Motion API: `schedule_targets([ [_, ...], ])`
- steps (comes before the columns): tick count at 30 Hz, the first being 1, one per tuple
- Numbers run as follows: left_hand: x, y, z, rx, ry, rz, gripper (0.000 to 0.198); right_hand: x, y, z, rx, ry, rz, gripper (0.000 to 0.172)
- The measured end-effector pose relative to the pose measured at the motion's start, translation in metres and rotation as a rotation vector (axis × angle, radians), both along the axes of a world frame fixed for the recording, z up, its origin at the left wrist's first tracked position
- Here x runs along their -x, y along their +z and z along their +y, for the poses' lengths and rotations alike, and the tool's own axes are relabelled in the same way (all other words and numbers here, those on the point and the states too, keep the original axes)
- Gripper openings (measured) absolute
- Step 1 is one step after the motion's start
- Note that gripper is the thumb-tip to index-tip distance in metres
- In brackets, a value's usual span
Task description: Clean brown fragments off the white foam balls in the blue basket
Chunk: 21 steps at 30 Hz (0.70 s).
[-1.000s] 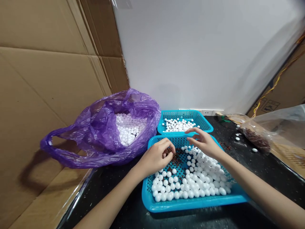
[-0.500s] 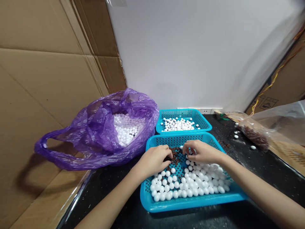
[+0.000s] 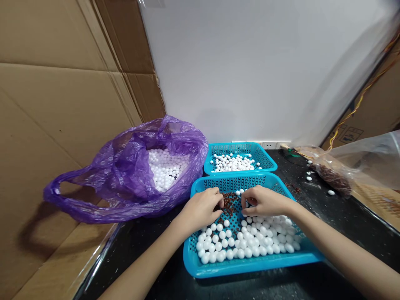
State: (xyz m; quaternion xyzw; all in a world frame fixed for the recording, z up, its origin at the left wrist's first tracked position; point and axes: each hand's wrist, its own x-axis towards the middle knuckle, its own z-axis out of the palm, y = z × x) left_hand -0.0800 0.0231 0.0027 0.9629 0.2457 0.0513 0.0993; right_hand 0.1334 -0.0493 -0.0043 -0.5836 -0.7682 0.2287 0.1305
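Note:
Both hands are inside the near blue plastic basket (image 3: 237, 271), which holds many white balls (image 3: 256, 241) and a patch of small reddish-brown bits (image 3: 229, 204). At the left of the patch, my left hand (image 3: 201, 208) has its fingers curled toward the thumb; whatever lies in them is hidden. My right hand (image 3: 265, 201) is bent on the opposite side, thumb and fingertips drawn together among a few white balls. I cannot make out what it pinches. Most of the balls are gathered along the basket's near and right sides.
Behind stands a second blue basket (image 3: 271, 166) with white balls. A purple plastic bag (image 3: 118, 179) of white balls sits at left against cardboard (image 3: 56, 104). On the black countertop (image 3: 331, 233), right, lie loose balls (image 3: 331, 192) and a clear bag of brown bits (image 3: 334, 179).
My right hand's thumb and fingers have closed together and moved slightly toward me. A few balls behind them show more plainly. My left hand stays almost in place, fingers a little more curled.

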Motion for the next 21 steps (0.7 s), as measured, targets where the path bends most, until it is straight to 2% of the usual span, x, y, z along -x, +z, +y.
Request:
schedule_targets([
  [7,-0.0014,0.0008,-0.001,0.003,-0.012,0.033,0.011,0.0001,-0.0015,0.0002,0.061,0.005,0.005,0.014],
  [13,-0.0025,0.0024,-0.0016,-0.023,-0.003,0.092,0.013,-0.0009,-0.0022,0.0023,0.027,0.025,0.076,0.014],
  [17,-0.0013,0.0024,-0.0016,0.003,-0.01,0.094,0.013,-0.002,-0.0041,0.0037,0.0,0.007,0.192,0.014],
  [21,-0.0007,0.0018,-0.0006,0.109,-0.037,-0.041,0.012,-0.0013,-0.0041,0.0062,-0.012,-0.021,0.371,0.012],
])
